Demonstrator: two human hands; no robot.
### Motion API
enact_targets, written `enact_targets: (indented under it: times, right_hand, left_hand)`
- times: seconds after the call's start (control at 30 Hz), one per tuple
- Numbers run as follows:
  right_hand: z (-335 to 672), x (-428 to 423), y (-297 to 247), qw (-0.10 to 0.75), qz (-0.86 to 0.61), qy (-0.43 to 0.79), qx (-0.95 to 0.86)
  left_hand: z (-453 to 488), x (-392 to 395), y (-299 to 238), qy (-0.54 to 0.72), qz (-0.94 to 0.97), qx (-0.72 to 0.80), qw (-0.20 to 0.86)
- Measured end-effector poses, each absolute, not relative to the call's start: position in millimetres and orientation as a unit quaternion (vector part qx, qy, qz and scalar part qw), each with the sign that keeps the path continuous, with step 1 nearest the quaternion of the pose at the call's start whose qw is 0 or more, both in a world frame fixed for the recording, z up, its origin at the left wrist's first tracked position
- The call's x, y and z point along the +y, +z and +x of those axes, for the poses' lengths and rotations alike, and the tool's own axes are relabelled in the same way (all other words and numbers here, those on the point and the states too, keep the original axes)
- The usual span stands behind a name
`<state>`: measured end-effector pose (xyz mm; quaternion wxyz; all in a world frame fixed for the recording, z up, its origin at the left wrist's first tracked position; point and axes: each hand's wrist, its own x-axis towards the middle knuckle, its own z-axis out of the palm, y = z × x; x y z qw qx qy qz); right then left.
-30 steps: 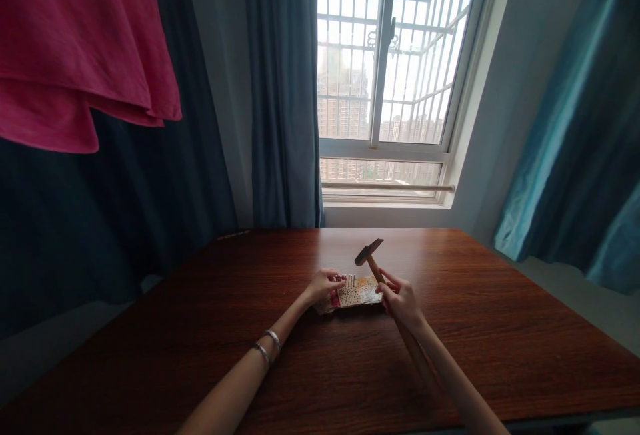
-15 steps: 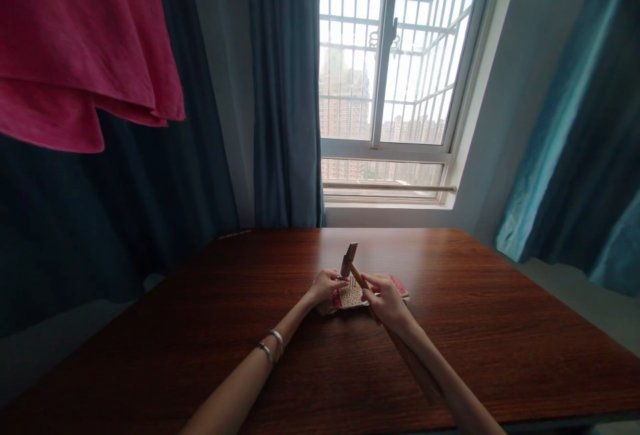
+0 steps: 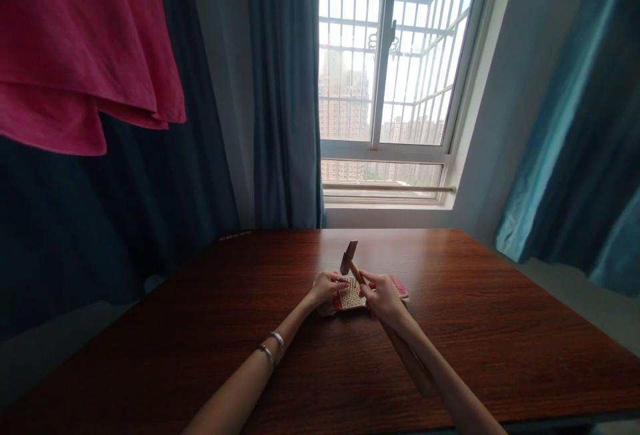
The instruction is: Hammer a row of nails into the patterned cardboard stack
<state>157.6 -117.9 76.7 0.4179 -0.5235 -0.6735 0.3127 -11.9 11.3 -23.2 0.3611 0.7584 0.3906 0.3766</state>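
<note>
Hammer (image 3: 349, 258), wood-handled, gripped in right hand (image 3: 384, 296) with curled fingers over dotted block (image 3: 353, 297) on dark table (image 3: 200, 328); calls for short, square taps, well clear of left hand (image 3: 325, 286), with fingertips pinching, perhaps, a nail.

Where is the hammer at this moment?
At lower centre of the head view, the right hand holds the hammer; its head shows above the dotted block, right of the left hand.

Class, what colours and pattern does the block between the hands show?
The block is pale, dark-spotted, with pinkish-red ends; see the head view.
</note>
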Motion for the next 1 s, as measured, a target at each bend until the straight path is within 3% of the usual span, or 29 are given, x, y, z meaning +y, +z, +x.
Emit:
enact_targets:
  times: [1.0]
  right_hand:
    - [145.7,-122.5,80.5,0.414,-0.506,0.292,-0.697]
  left_hand:
    - [-7.3,-20.8,15.7,0.345,0.719,0.473,0.375]
